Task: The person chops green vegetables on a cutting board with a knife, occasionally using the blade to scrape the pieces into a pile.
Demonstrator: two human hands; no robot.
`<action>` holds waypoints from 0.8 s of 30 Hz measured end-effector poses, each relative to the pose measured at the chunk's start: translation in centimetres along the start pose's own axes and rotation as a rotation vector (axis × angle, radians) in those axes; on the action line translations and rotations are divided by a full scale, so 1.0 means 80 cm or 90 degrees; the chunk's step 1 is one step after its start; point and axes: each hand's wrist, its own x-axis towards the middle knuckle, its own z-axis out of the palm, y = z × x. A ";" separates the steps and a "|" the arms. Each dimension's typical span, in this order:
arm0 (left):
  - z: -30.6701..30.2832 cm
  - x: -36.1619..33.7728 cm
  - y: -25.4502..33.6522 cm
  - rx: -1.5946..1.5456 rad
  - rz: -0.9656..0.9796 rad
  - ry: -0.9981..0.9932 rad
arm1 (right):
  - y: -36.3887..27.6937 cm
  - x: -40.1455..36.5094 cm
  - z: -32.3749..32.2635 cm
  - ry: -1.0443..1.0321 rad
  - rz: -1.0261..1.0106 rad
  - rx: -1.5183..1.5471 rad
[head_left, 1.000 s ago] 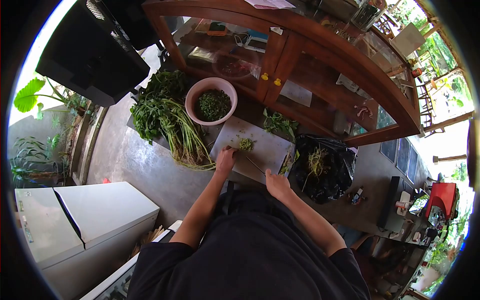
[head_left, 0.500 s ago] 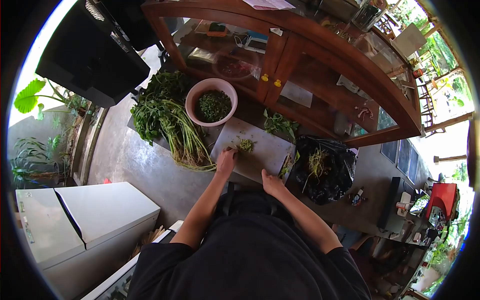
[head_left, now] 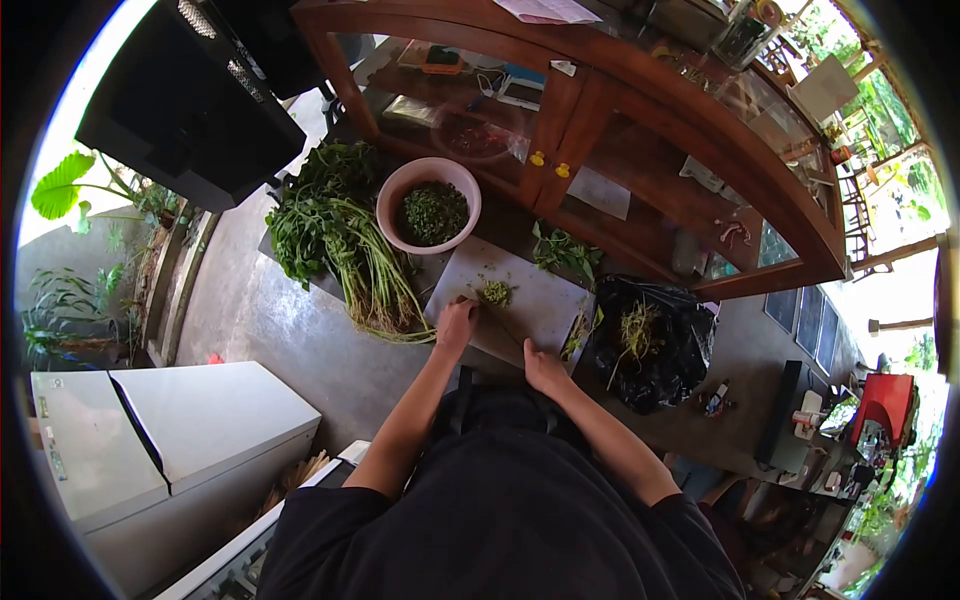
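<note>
On the pale cutting board (head_left: 545, 300) lies a small pile of chopped green stems (head_left: 495, 292). My left hand (head_left: 457, 325) is at the board's left side, fingers bunched beside the pile; what they pinch is hidden. At the near edge, my right hand (head_left: 545, 367) is closed around what looks like a knife, its thin dark blade (head_left: 509, 332) slanting toward my left hand. Behind the board stands a pink bowl (head_left: 387, 210) holding chopped greens (head_left: 433, 212). Left of it rests a large bunch of leafy stalks (head_left: 345, 240) with roots toward me.
A few leafy sprigs (head_left: 565, 250) lie behind the board, and trimmings (head_left: 577, 335) sit on its right edge. A black plastic bag (head_left: 655, 375) with stem scraps is to the right. A glass-door wooden cabinet (head_left: 700, 130) backs the work surface. A white fridge (head_left: 210, 410) stands left.
The view has shifted slightly, so the scene sits a little farther right and lower. Both hands keep nearly the same places at the board.
</note>
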 end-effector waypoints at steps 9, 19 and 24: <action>0.000 0.001 0.001 -0.005 -0.008 -0.007 | 0.030 -0.036 0.001 0.007 -0.034 -0.110; 0.000 -0.005 -0.002 -0.037 0.015 0.008 | 0.007 -0.036 -0.015 0.077 -0.021 -0.106; -0.004 -0.006 -0.004 -0.022 0.008 -0.015 | 0.008 -0.037 -0.024 0.095 -0.014 -0.107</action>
